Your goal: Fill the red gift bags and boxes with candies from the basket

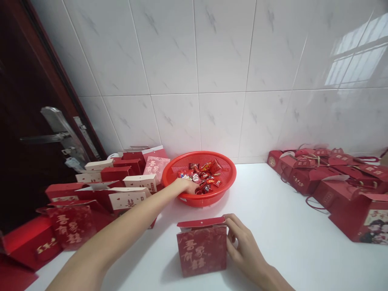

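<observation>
Inside the red plastic basket [228,182], my left hand [190,186] reaches down among wrapped candies [209,176]; its fingertips are hidden, so I cannot see whether it grips any. A small dark-red paper gift box [202,250] with pale Chinese characters stands upright on the white table, in front of the basket. My right hand [238,242] holds the box by its right side, fingers curled at the top right corner and thumb lower down. The red top flap is up, and a gap shows beneath it.
Several red and white gift boxes [72,226] crowd the left, some with raised flaps. More red boxes with cord handles [330,178] stand in rows at the right. Behind is a tiled wall [221,121]; a dark door with a metal handle [57,135] is at far left.
</observation>
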### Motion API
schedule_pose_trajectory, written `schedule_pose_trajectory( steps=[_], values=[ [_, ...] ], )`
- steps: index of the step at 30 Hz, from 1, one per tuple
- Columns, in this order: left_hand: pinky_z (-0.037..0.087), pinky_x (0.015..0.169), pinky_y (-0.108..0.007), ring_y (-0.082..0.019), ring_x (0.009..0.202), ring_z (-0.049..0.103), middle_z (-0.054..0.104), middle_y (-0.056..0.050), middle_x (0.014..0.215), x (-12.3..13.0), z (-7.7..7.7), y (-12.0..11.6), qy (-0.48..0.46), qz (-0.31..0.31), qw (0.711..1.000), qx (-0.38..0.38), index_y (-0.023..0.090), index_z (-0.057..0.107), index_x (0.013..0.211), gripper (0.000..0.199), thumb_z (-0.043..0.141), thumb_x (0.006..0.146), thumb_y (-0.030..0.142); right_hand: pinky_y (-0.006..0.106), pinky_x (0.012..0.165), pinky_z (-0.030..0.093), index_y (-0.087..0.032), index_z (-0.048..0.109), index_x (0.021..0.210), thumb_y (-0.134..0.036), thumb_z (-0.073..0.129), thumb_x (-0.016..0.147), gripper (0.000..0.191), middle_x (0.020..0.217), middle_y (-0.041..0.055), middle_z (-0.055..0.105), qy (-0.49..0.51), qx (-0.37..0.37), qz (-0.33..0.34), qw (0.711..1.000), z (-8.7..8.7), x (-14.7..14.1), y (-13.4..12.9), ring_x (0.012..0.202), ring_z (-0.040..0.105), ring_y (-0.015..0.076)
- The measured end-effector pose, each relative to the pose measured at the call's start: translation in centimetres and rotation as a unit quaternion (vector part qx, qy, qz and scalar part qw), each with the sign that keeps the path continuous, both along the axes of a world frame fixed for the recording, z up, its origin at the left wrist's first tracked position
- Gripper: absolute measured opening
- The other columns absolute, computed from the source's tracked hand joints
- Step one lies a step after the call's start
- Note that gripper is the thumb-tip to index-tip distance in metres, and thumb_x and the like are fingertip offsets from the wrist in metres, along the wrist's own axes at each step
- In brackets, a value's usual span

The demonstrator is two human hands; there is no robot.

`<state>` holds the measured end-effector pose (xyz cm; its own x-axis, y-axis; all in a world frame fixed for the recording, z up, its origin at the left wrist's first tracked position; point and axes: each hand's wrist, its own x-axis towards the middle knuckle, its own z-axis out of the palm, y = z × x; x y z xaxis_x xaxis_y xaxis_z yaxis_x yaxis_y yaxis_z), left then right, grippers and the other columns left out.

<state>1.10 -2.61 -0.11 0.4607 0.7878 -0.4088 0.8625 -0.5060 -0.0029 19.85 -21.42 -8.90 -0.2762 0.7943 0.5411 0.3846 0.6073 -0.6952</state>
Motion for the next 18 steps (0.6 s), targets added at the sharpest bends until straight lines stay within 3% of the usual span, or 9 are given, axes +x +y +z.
schedule_pose_trajectory(
  steps=[2, 4, 10, 18],
  values=[
    [0.054, 0.078, -0.038, -0.033, 0.094, 0.069, 0.073, -0.015, 0.116, 0.36, -0.33, 0.21, 0.025, 0.012, 1.0, -0.005, 0.024, 0.071, 0.113, 0.054, 0.073, 0.059, 0.025, 0.022, 0.054, 0.047, -0.021, 0.058, 0.101, -0.009, 0.037, 0.091, 0.026, 0.102, 0.0065, 0.059, -0.003, 0.001, -0.001, 1.0, -0.12, 0.03, 0.05, 0.06, 0.056, 0.0097],
    [0.053, 0.082, -0.042, -0.036, 0.099, 0.068, 0.07, -0.02, 0.119, 0.65, -0.47, 0.37, 0.044, 0.019, 0.999, -0.014, 0.021, 0.069, 0.118, 0.056, 0.072, 0.061, 0.023, 0.022, 0.054, 0.047, -0.021, 0.057, 0.101, -0.009, 0.037, 0.091, 0.026, 0.103, 0.0065, 0.059, -0.007, 0.001, 0.0, 1.0, -0.2, 0.04, 0.1, 0.061, 0.056, 0.0098],
    [0.05, 0.087, -0.039, -0.034, 0.098, 0.068, 0.076, -0.014, 0.098, 0.59, -0.29, 0.4, 0.036, 0.002, 0.999, -0.035, 0.02, 0.074, 0.086, 0.026, 0.07, 0.061, 0.015, 0.023, 0.055, 0.048, -0.021, 0.057, 0.1, -0.011, 0.037, 0.091, 0.024, 0.101, 0.006, 0.058, -0.005, -0.002, 0.003, 1.0, -0.14, 0.02, 0.08, 0.062, 0.057, 0.0103],
    [0.052, 0.082, -0.041, -0.034, 0.091, 0.068, 0.075, -0.015, 0.086, 0.64, -0.74, 0.67, 0.039, 0.016, 0.999, -0.03, 0.018, 0.068, 0.066, 0.01, 0.072, 0.057, 0.018, 0.023, 0.054, 0.047, -0.02, 0.055, 0.098, -0.012, 0.037, 0.092, 0.021, 0.1, 0.0065, 0.057, -0.007, 0.001, 0.003, 1.0, -0.1, -0.08, -0.01, 0.062, 0.056, 0.0105]
  ],
)
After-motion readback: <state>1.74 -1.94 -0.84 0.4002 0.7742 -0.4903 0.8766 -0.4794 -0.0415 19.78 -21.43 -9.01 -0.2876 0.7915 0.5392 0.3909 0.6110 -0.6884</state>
